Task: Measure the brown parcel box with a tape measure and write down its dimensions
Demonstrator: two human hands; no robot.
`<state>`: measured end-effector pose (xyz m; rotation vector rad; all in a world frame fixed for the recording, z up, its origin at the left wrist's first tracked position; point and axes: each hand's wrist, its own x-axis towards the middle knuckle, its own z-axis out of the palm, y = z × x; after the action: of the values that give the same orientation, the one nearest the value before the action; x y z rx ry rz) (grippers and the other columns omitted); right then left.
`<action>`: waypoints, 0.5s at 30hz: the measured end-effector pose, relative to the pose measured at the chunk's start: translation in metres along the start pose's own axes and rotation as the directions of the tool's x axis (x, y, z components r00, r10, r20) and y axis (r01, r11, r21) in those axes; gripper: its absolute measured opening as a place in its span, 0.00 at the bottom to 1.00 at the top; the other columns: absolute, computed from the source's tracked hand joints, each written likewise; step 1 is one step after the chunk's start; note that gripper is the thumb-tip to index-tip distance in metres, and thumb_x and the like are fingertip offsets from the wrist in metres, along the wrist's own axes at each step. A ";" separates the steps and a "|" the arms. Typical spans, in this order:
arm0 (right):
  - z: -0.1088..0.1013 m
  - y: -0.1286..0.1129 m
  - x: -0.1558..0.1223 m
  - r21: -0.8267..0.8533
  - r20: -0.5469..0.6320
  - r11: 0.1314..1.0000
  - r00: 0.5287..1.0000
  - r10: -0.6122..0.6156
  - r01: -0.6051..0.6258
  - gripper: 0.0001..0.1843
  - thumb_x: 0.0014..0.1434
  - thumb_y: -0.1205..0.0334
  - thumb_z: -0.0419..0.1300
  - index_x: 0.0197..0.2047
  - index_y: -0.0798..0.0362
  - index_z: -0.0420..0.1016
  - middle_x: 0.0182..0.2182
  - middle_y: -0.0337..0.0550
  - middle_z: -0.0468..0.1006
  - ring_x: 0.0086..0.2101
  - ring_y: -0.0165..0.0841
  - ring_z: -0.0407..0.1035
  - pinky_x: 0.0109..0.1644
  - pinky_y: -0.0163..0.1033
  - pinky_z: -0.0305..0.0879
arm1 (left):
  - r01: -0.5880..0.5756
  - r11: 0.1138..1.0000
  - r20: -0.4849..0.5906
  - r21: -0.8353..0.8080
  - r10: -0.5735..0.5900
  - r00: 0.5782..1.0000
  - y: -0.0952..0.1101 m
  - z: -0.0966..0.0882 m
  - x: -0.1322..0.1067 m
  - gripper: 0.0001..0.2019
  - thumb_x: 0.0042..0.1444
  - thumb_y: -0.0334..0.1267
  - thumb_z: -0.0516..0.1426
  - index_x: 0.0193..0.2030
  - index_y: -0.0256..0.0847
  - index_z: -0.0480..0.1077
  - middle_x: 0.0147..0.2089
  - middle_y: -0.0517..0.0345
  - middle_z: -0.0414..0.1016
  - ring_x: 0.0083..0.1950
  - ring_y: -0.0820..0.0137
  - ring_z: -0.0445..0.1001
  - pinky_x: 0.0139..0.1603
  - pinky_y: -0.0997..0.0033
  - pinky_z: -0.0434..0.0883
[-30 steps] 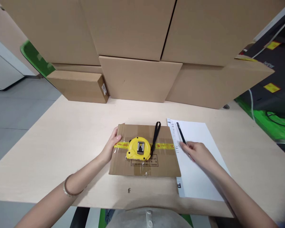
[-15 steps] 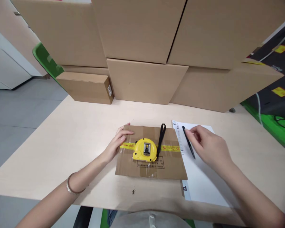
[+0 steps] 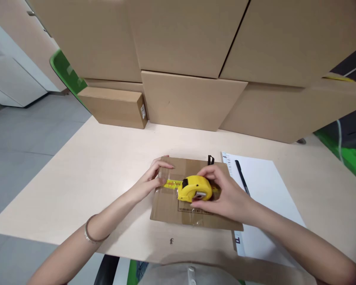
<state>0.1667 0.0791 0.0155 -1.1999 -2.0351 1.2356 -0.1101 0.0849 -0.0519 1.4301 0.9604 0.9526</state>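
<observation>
In the head view, a flat cardboard box [image 3: 166, 208] with yellow printed tape across it rests on the table before me. Its left edge is held by my left hand [image 3: 151, 176], with fingers curled over the top. My right hand [image 3: 225, 194] is closed around a yellow tape measure [image 3: 198, 187], tilted up on the box lid. The wrist strap [image 3: 211, 159] of the tape measure shows beyond my fingers. To the right, a black pen [image 3: 242, 176] lies on a white sheet of paper [image 3: 269, 190], partly covered by my right forearm.
Large cardboard boxes [image 3: 192, 103] form a wall along the table's back. A smaller closed carton [image 3: 115, 109] stands at the back left. The pale tabletop [image 3: 77, 190] ends at a front edge close to my body. A chair armrest [image 3: 106, 271] shows below.
My right hand has left the pen on the paper and moved left onto the tape measure, which it now grips and has tipped up. The view has shifted slightly.
</observation>
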 end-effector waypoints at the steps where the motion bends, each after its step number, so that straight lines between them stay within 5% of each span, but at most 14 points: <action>1: -0.001 0.003 -0.001 0.049 -0.022 0.999 1.000 0.014 -0.013 0.33 0.51 0.47 0.75 0.54 0.45 0.65 0.45 0.45 0.80 0.43 0.41 0.78 0.48 0.50 0.77 | 0.007 1.000 -0.013 0.000 -0.007 1.000 0.002 0.001 0.001 0.18 0.56 0.35 0.58 0.54 0.52 0.74 0.65 0.53 0.67 0.73 0.47 0.54 0.70 0.44 0.53; 5: -0.002 0.010 0.000 0.083 -0.041 0.995 0.998 -0.050 0.053 0.37 0.56 0.50 0.73 0.65 0.42 0.64 0.53 0.47 0.77 0.50 0.42 0.77 0.55 0.50 0.76 | 0.025 0.999 -0.042 0.030 -0.024 0.999 0.011 0.005 0.003 0.17 0.54 0.37 0.62 0.51 0.50 0.74 0.54 0.52 0.70 0.62 0.49 0.64 0.62 0.46 0.61; 15: -0.004 0.009 -0.001 0.174 -0.036 0.984 0.999 -0.025 0.031 0.29 0.60 0.51 0.71 0.61 0.41 0.67 0.54 0.46 0.78 0.50 0.40 0.77 0.53 0.47 0.78 | -0.014 0.999 -0.073 -0.035 0.012 0.997 0.013 0.011 0.002 0.18 0.50 0.32 0.61 0.49 0.49 0.73 0.61 0.51 0.68 0.70 0.47 0.58 0.70 0.43 0.54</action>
<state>0.1741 0.0825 0.0091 -1.0983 -1.8697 1.3400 -0.0983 0.0825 -0.0399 1.3810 0.9839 1.0328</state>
